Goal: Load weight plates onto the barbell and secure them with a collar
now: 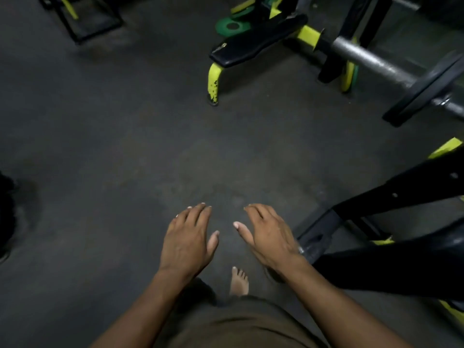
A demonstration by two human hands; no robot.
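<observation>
Left hand [187, 241]: palm down, the grip spread, fingers loose, holding nothing; it hangs over the bare floor [113, 136].
Right hand [270, 234]: the same, the grip spread and empty, just beside the left one, the thumbs near but apart.
Why the hands are like this: I judge the person is walking between steps, so both are free and ready to take a plate.
Barbell [371, 59]: far ahead and to the right of the right grip, its grey sleeve lying across a black and yellow rack.
Loaded plate [426, 89]: one dark plate is already on the sleeve; a short piece of bar shows past it.
Collar: I cannot see any on the bar end; this corner is dim, so maybe it is only hidden.
Green plates [232, 25]: far ahead of both grips, behind the bench [256, 41]; they probably lie on the floor as a stock.
Bare foot [239, 282]: under the hands, pointing forward.
Black frame [391, 222]: close to the right grip, not touched.
</observation>
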